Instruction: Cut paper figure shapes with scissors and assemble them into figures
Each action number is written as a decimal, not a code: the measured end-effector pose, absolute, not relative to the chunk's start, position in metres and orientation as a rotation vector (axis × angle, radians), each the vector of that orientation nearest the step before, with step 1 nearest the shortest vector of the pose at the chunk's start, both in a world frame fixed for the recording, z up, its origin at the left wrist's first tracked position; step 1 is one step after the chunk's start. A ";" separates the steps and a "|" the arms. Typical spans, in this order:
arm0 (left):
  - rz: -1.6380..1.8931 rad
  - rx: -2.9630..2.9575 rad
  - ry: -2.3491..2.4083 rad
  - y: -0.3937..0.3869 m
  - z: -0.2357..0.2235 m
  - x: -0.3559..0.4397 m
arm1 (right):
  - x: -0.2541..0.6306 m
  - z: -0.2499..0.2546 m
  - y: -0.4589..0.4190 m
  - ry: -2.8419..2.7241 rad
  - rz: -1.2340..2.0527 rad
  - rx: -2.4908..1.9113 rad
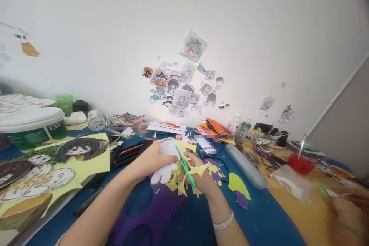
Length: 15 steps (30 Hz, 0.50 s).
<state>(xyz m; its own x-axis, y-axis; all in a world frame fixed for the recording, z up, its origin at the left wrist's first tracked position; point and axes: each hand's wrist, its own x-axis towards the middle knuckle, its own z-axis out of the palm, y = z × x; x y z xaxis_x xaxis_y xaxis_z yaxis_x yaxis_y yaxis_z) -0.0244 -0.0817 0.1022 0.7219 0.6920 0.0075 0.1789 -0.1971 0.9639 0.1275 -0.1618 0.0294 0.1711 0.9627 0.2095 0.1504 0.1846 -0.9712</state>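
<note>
My left hand [150, 158] is closed on a white paper cutout [166, 147] with rounded lobes, the thumb pressed on its face. A second white lobe [162, 175] shows below those fingers. My right hand [198, 177] is closed around a pair of green scissors [188, 175], whose upper end meets the cutout's right edge. Jagged pale-yellow paper trimmings [198, 170] hang about the scissors and over the right fingers, hiding part of the grip. Under both hands lies a purple sheet [165, 211] with large rounded holes.
At left are yellow sheets with cartoon drawings [83, 150] and a white-lidded tub [33, 119]. Several dark pens [129, 153] lie beside my left forearm. A clear plastic roll [245, 165] and yellow-green scraps [239, 184] lie right. Another person's hand [350, 211] is at far right.
</note>
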 end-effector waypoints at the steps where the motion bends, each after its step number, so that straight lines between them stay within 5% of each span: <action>1: 0.530 1.746 0.689 -0.082 0.102 -0.025 | 0.128 0.030 -0.162 -1.269 0.865 -1.247; 15: 0.425 1.890 0.682 -0.072 0.097 -0.025 | 0.131 0.030 -0.164 -1.391 0.723 -1.341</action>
<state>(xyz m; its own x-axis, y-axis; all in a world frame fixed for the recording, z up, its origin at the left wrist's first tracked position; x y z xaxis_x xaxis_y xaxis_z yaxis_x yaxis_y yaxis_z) -0.0253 -0.0721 0.0966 0.7757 0.6309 -0.0150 0.2638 -0.3026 0.9159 0.1309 -0.1643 0.0296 0.1494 0.9544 0.2586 0.3370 0.1967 -0.9207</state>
